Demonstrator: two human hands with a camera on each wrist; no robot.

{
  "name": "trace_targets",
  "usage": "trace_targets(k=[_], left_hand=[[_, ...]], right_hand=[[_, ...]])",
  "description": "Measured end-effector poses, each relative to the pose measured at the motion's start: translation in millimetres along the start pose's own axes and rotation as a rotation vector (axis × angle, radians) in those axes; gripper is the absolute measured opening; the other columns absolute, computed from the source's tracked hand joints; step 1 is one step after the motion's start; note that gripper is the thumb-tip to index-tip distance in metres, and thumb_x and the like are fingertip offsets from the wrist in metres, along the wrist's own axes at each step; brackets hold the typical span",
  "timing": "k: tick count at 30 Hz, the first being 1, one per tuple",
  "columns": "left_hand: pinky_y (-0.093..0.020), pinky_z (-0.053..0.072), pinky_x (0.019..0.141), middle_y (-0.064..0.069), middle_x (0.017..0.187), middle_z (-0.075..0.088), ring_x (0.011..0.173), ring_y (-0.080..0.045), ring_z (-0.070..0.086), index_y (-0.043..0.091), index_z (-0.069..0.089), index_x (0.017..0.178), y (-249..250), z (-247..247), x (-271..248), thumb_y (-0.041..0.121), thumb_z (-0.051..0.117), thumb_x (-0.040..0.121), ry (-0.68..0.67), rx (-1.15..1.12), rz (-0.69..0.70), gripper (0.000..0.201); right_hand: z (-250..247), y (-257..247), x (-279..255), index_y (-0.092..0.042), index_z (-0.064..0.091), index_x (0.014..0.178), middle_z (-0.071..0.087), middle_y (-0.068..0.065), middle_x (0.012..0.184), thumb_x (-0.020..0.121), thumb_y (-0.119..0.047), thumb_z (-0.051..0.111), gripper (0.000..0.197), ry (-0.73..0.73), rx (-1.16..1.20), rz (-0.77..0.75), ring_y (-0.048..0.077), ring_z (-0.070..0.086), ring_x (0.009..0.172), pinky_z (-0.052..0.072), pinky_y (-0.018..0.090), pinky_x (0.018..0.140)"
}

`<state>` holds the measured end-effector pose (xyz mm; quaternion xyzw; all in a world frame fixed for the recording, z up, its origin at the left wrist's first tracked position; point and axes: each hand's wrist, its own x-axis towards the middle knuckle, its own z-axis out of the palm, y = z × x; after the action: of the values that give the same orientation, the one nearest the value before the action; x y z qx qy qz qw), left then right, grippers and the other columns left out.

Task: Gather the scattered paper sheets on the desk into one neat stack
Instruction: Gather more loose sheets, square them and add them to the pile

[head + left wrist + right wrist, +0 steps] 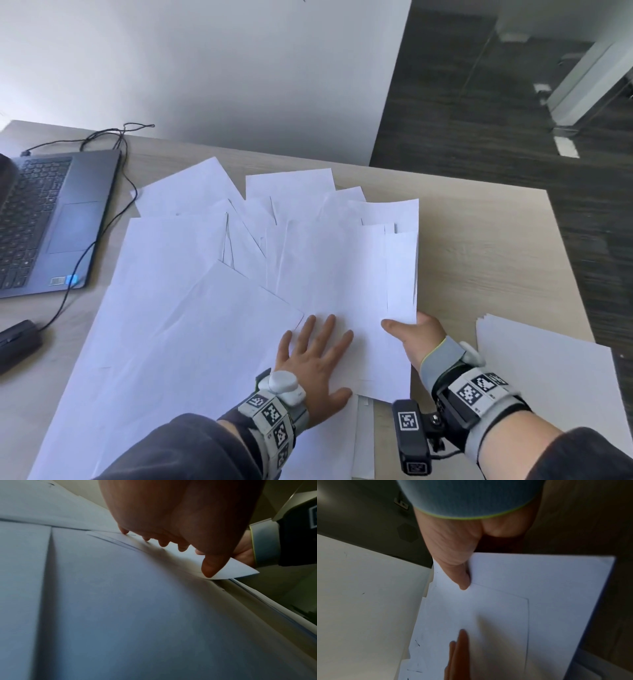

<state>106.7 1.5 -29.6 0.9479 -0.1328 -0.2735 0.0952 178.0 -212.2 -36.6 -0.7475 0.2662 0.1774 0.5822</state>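
Note:
Several white paper sheets [191,308] lie fanned and overlapping across the wooden desk [479,246]. My left hand [317,346] lies flat on them near the front, fingers straight and spread, pressing down; in the left wrist view its fingertips [208,569] touch the paper. My right hand [409,330] pinches the near edge of a few overlapping sheets [342,274]. Its thumb [460,577] lies on top, and its other fingers are hidden under the paper. The left hand's fingers [459,655] also show in the right wrist view.
A separate pile of white sheets [548,383] sits at the desk's near right corner. An open laptop [44,219] stands at the left with a black cable [113,212] running to a black device [17,342]. The desk's right edge drops to dark floor [513,102].

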Motion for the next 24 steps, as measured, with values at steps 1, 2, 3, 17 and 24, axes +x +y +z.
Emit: trace_targets(k=[1, 2, 3, 17, 24], left_hand=[[-0.052, -0.015, 0.122, 0.014, 0.159, -0.04, 0.149, -0.02, -0.036, 0.052, -0.024, 0.15, -4, -1, -1, 0.066, 0.04, 0.09, 0.023, -0.007, -0.021, 0.089], [-0.052, -0.013, 0.122, 0.014, 0.159, -0.041, 0.149, -0.02, -0.036, 0.053, -0.026, 0.149, -9, -1, -3, 0.068, 0.038, 0.089, 0.047, -0.018, -0.056, 0.089], [-0.052, -0.012, 0.123, 0.014, 0.158, -0.041, 0.149, -0.019, -0.036, 0.054, -0.029, 0.147, -16, -2, -3, 0.07, 0.037, 0.088, 0.068, -0.035, -0.099, 0.089], [-0.053, -0.001, 0.124, 0.016, 0.167, -0.021, 0.155, -0.016, -0.02, 0.05, -0.007, 0.156, -70, -19, -9, 0.079, 0.04, 0.083, 0.103, -0.119, -0.381, 0.092], [-0.047, 0.018, 0.122, 0.013, 0.167, 0.016, 0.155, -0.015, 0.008, 0.046, 0.027, 0.152, -48, -37, -2, 0.059, 0.058, 0.086, 0.223, -0.267, -0.45, 0.074]], right_hand=[[-2, 0, 1, -0.022, 0.07, 0.081, 0.074, 0.002, 0.086, 0.081, -0.011, 0.075, 0.012, 0.005, -0.011, 0.009, 0.026, 0.07, 0.086, 0.054, 0.038, 0.086], [-4, 0, 2, -0.022, 0.07, 0.081, 0.073, 0.002, 0.085, 0.081, -0.012, 0.075, 0.012, 0.013, -0.02, 0.016, 0.027, 0.07, 0.086, 0.053, 0.038, 0.086], [-7, 1, 4, -0.022, 0.069, 0.08, 0.073, 0.002, 0.084, 0.081, -0.013, 0.075, 0.011, 0.024, -0.031, 0.03, 0.028, 0.069, 0.086, 0.053, 0.038, 0.087], [-81, 5, -4, -0.012, 0.067, 0.099, 0.067, 0.01, 0.102, 0.09, -0.009, 0.065, 0.01, 0.306, 0.127, -0.014, 0.025, 0.059, 0.088, 0.045, 0.033, 0.087], [-118, 5, -28, -0.016, 0.066, 0.093, 0.067, 0.0, 0.09, 0.09, -0.012, 0.064, 0.005, 0.433, 0.344, 0.016, 0.018, 0.06, 0.074, 0.042, 0.029, 0.082]])
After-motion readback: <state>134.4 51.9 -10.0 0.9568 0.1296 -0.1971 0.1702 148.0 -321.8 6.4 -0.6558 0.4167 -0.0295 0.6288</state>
